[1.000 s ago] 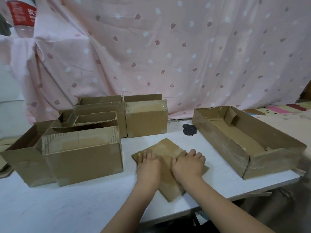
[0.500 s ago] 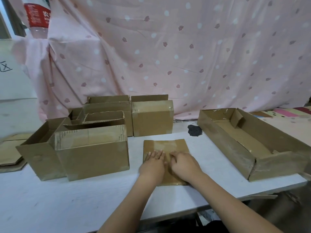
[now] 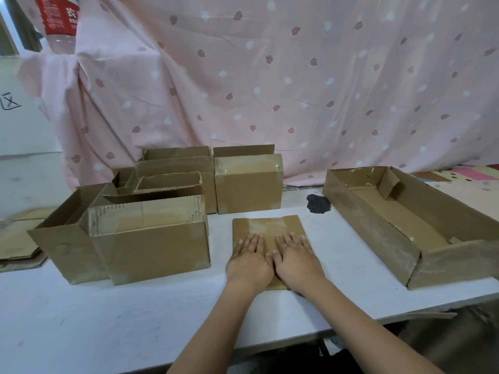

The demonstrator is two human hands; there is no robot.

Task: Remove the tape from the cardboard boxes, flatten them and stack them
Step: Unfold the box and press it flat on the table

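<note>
Both hands, left (image 3: pixel 249 261) and right (image 3: pixel 295 259), flat with fingers straight, side by side atop the flattened box (image 3: pixel 266 226).

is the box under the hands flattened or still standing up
Flattened. The flattened box lies flat on the white table, with the left hand and right hand pressing on it, fingers straight.

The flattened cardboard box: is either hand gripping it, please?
Neither; left hand and right hand press flat on the flattened box, near half.
</note>
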